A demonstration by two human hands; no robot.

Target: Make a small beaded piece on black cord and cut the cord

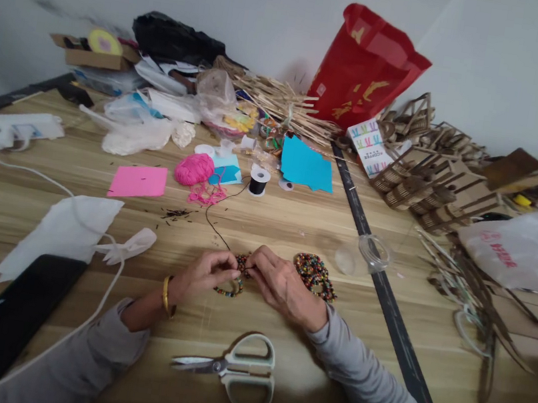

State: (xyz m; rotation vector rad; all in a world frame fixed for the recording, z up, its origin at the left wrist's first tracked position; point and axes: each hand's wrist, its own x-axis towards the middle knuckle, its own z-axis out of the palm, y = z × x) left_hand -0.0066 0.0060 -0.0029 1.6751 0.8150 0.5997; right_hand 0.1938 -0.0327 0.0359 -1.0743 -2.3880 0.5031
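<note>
Beaded strand (232, 287) between both hands' fingers (232, 265)

Two bare hands, left hand (205, 273) and right hand (281, 287), long grey sleeves (364, 377) on both arms, left sleeve pushed back from the wrist, a gold bangle (166, 295) worn on the left wrist.

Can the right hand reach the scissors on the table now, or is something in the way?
Probably yes. The scissors lie on bare wood close in front of the person, nothing over them. But the right hand is busy: together with the left hand it pinches the beaded string, so it must let go first.
</note>
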